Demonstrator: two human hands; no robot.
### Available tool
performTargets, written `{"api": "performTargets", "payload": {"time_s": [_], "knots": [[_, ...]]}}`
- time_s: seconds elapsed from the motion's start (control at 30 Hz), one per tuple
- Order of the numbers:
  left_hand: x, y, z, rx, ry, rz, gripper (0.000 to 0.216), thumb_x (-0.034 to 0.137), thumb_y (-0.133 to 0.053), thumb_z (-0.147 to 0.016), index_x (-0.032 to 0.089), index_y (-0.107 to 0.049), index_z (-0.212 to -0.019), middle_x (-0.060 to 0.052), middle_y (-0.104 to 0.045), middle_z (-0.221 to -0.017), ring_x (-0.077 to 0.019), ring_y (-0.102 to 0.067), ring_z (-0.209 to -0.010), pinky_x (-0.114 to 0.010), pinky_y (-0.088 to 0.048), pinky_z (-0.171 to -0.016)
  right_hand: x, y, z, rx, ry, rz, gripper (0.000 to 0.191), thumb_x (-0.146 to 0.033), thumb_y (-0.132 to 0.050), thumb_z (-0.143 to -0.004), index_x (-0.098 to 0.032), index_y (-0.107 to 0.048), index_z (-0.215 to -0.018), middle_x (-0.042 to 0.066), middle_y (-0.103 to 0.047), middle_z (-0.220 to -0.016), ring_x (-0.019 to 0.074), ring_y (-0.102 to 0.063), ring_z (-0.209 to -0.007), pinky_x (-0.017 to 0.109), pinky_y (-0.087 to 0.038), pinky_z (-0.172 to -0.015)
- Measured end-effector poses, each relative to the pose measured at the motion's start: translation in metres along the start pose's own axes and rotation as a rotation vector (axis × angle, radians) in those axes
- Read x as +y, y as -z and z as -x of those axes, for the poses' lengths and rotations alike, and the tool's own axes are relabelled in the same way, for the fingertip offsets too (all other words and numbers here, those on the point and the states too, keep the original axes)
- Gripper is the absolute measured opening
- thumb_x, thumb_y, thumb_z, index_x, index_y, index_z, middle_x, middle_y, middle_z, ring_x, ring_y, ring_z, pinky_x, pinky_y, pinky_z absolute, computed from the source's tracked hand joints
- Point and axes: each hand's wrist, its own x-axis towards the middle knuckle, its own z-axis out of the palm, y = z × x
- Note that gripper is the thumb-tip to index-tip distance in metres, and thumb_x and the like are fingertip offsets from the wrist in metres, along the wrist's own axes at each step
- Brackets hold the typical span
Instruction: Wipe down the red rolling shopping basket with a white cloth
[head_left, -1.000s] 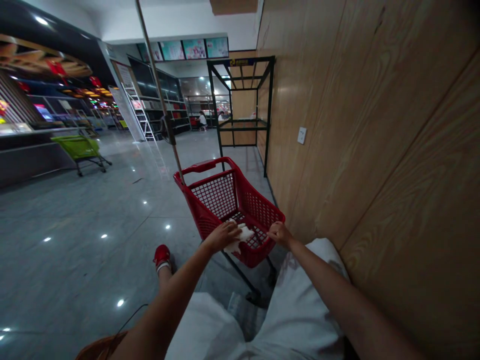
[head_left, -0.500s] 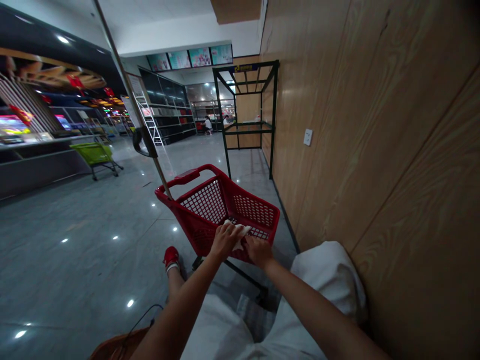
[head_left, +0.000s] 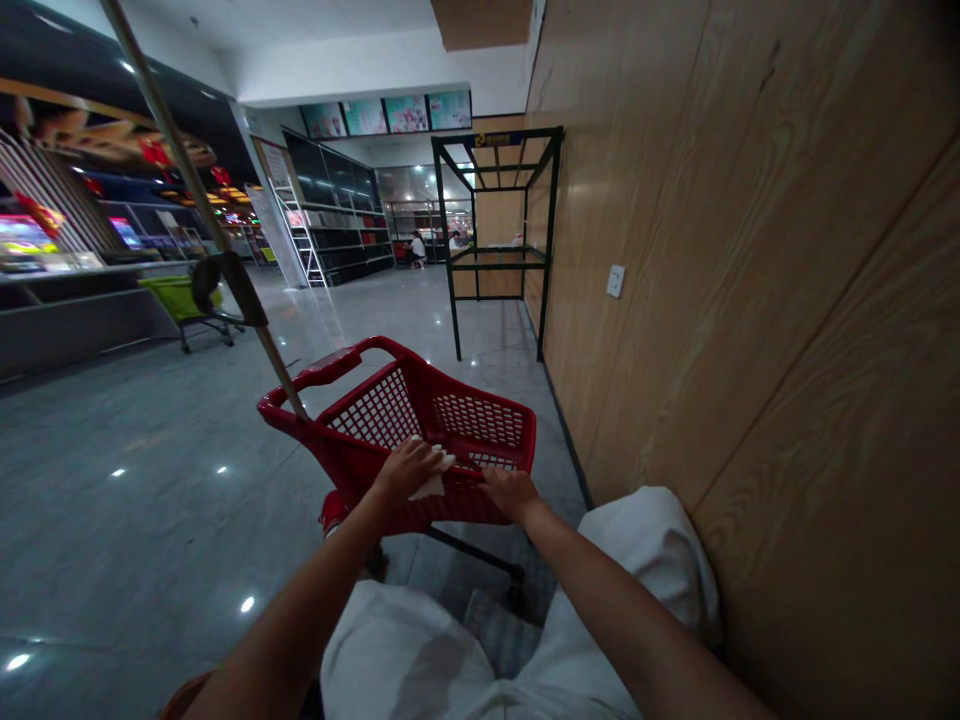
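A red plastic shopping cart (head_left: 349, 455) with lattice walls stands in front of my knees, its handle end to the left. My left hand (head_left: 409, 470) is closed over a white cloth or wipe (head_left: 430, 487), pressed on the cart's near top rim. Part of the cloth hangs down the outer side. Farther right along the same rim, my right hand (head_left: 511, 493) is wrapped round the edge. A metal pole (head_left: 169, 120) with a dark clip rises from the cart's handle corner.
A wood-panelled wall (head_left: 675, 250) with a socket (head_left: 616, 281) runs along the right. Ahead stands a dark metal frame rack (head_left: 455, 310). A green cart (head_left: 176, 298) is at the left, with a ladder (head_left: 304, 245) and a crouching person (head_left: 418, 250) farther back.
The red cart has shifted left and turned slightly, its pole moving with it. My left hand and the cloth have slid left along the rim, away from my right hand.
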Motion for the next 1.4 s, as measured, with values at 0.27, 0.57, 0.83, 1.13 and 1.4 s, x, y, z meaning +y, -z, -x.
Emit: {"api": "performTargets", "payload": {"time_s": [0.27,0.57,0.83,1.13,1.4], "knots": [[0.062,-0.012,-0.019,0.075,0.207,0.076,0.030,0.027,-0.050,-0.087,0.031,-0.055,-0.116,-0.005,-0.054,-0.120,-0.0257,-0.041,-0.111,-0.043,-0.036,-0.089,-0.006,0.000,0.002,-0.008,-0.046,-0.009,0.033,-0.044,-0.037,-0.095,-0.022,-0.053,-0.113,0.008,-0.069,-0.096,0.0186,-0.067,-0.083,0.027,-0.048,-0.070],[0.016,-0.006,-0.007,0.020,0.102,0.058,0.034,0.026,-0.049,-0.087,0.032,-0.052,-0.120,-0.005,-0.055,-0.117,-0.0225,-0.045,-0.107,-0.035,-0.041,-0.083,0.001,-0.001,0.007,0.055,-0.078,-0.043,0.032,-0.048,-0.043,-0.092,-0.024,-0.057,-0.109,0.005,-0.069,-0.093,0.0177,-0.066,-0.083,0.024,-0.046,-0.068],[0.010,0.001,0.000,0.129,0.225,0.112,0.020,0.028,-0.049,-0.088,0.029,-0.062,-0.104,-0.003,-0.059,-0.113,-0.0223,-0.044,-0.110,-0.042,-0.035,-0.095,-0.003,0.002,0.009,0.085,-0.107,-0.034,0.028,-0.045,-0.046,-0.091,-0.023,-0.058,-0.105,0.006,-0.070,-0.090,0.0178,-0.065,-0.079,0.024,-0.044,-0.066],[0.083,-0.021,-0.039,0.208,0.284,0.148,0.021,0.031,-0.046,-0.089,0.026,-0.060,-0.104,-0.006,-0.058,-0.112,-0.0245,-0.044,-0.111,-0.042,-0.036,-0.090,-0.002,0.006,0.008,0.061,-0.123,-0.088,0.036,-0.047,-0.032,-0.096,-0.027,-0.058,-0.110,0.004,-0.070,-0.096,0.0157,-0.066,-0.082,0.024,-0.043,-0.068],[-0.017,0.002,0.003,0.084,0.318,0.085,0.018,0.028,-0.050,-0.088,0.026,-0.061,-0.102,-0.007,-0.061,-0.102,-0.0248,-0.045,-0.111,-0.039,-0.040,-0.087,0.006,0.014,0.006,-0.001,-0.116,-0.015,0.030,-0.044,-0.043,-0.093,-0.024,-0.057,-0.109,0.006,-0.069,-0.099,0.0181,-0.065,-0.088,0.025,-0.046,-0.071]]}}
